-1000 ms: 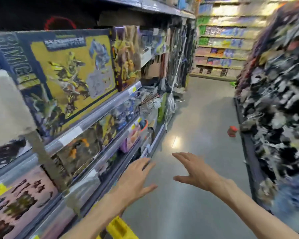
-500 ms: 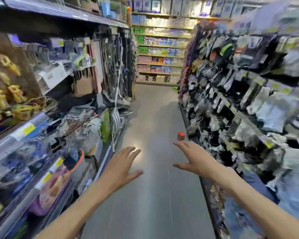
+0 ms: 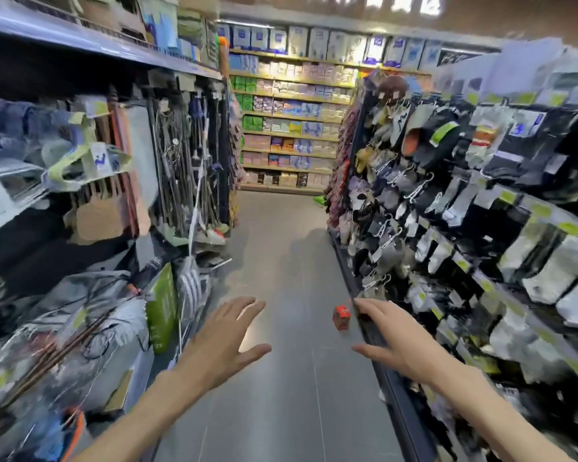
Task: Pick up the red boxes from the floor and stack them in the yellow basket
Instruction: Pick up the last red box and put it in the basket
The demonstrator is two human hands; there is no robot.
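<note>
One small red box (image 3: 341, 317) stands on the grey aisle floor, close to the base of the right-hand shelving. My left hand (image 3: 222, 343) is held out in front of me, fingers spread, holding nothing. My right hand (image 3: 392, 341) is also stretched forward and open, just right of the box in the image and apart from it. The yellow basket is out of view.
I stand in a narrow shop aisle. Left shelving (image 3: 107, 228) carries bags, mops and packaged goods that bulge outward. The right rack (image 3: 464, 211) hangs full of socks. The grey floor (image 3: 281, 261) runs ahead to a far shelf wall (image 3: 287, 121).
The view has swung right and up from the toy shelf to the aisle. The yellow basket corner dropped out of sight. The red box now appears nearer, between my hands.
</note>
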